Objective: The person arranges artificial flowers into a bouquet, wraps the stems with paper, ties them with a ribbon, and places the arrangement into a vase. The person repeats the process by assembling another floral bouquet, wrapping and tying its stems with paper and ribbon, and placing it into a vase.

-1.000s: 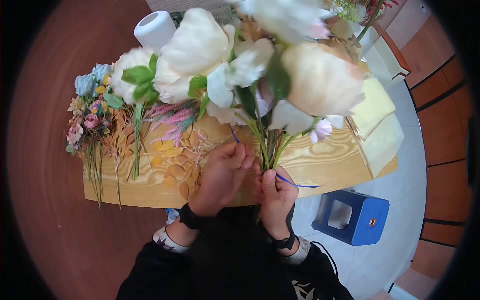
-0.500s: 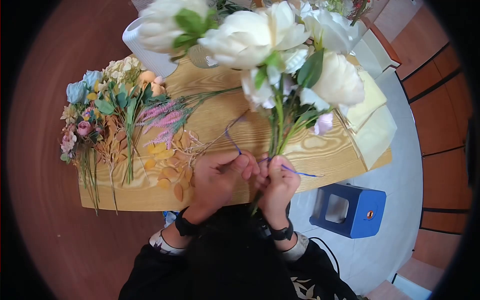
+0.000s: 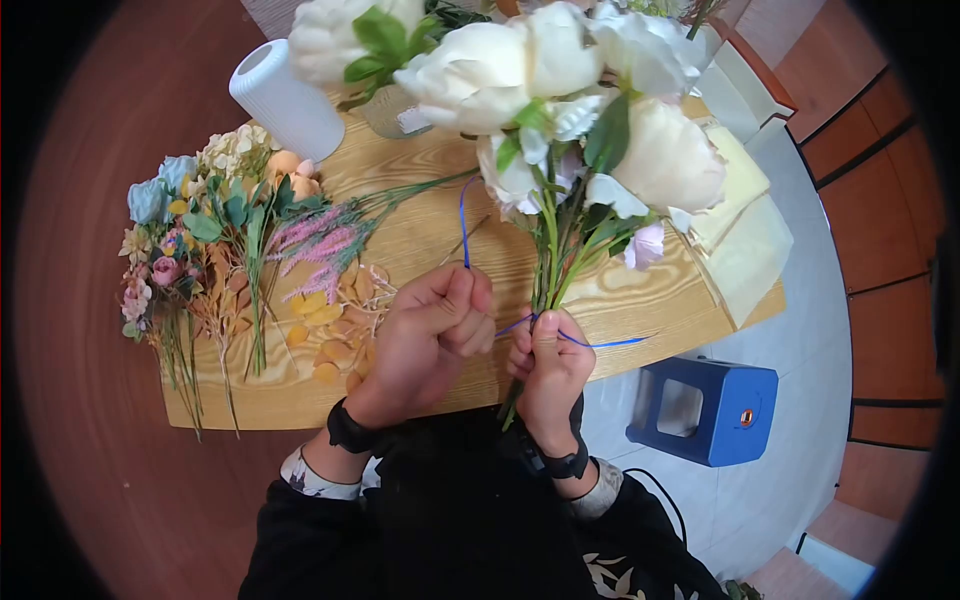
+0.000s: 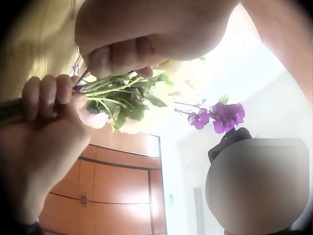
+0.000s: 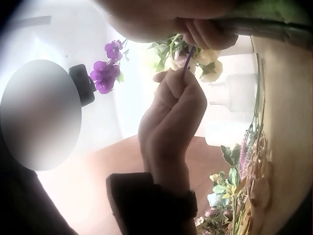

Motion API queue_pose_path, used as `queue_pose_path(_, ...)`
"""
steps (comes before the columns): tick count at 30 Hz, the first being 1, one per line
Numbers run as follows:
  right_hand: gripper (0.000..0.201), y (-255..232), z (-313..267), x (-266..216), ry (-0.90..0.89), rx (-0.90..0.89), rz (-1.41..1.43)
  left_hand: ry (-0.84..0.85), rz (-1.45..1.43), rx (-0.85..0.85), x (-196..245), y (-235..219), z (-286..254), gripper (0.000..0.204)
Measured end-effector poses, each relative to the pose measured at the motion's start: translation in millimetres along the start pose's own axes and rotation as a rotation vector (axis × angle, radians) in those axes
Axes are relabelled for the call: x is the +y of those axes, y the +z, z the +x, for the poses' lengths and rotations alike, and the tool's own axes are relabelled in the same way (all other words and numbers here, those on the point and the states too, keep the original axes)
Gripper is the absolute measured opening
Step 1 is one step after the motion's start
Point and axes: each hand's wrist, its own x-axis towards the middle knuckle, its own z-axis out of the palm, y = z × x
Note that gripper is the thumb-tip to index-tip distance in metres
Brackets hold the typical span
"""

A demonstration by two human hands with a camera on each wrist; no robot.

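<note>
A bouquet of large cream flowers (image 3: 475,80) is held upright by its green stems (image 3: 549,250) in my right hand (image 3: 552,380), thumb across the front. A blue ribbon (image 3: 607,344) crosses the stems at that thumb, one end sticking out to the right. My left hand (image 3: 430,340) pinches the ribbon's other part between thumb and curled forefinger, left of the stems, and a length rises above the fingertips. In the right wrist view the left hand (image 5: 171,112) grips the ribbon (image 5: 189,58), pulled taut. The left wrist view shows the right hand (image 4: 49,122) wrapped round the stems.
Loose flower bunches (image 3: 160,270), pink sprigs (image 3: 325,245) and orange leaves (image 3: 325,335) lie on the table's (image 3: 420,160) left part. A white ribbed vase (image 3: 290,105) stands at the back left. Pale wrapping sheets (image 3: 745,250) lie at the right, near a blue stool (image 3: 735,412) on the floor.
My left hand has moved up and away from the stems, drawing the ribbon leftward. Since the earliest frame, the bouquet's flower heads have shifted up, uncovering more of the table. The right hand keeps its grip.
</note>
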Motion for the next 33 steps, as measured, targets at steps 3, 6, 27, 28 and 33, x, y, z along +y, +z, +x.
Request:
queue_pose_path(3,0.024,-1.0,3.7,-2.5,-0.008,0.009,-0.014,-0.028,0.056,0.025,8.0,5.8,0.3,0.017)
queue_pose_path(6,0.024,-9.2,7.5,-4.1,0.023,0.022,0.036,0.102,0.327,0.23,10.6,20.6,-1.5,0.008)
queue_pose_path(27,0.025,-7.6,6.0,-10.0,-0.007,0.002,0.024,0.581,0.559,0.239,15.8,-24.5,-31.8,0.01)
queue_pose_path(28,0.026,-6.5,5.9,-10.2,-0.005,0.012,0.015,0.489,0.607,0.324,16.1,-16.8,-31.7,0.009)
queue_pose_path(33,0.026,-5.0,4.7,-14.4,-0.015,0.001,0.01,0.197,0.824,0.376,17.4,-14.3,-30.3,0.014)
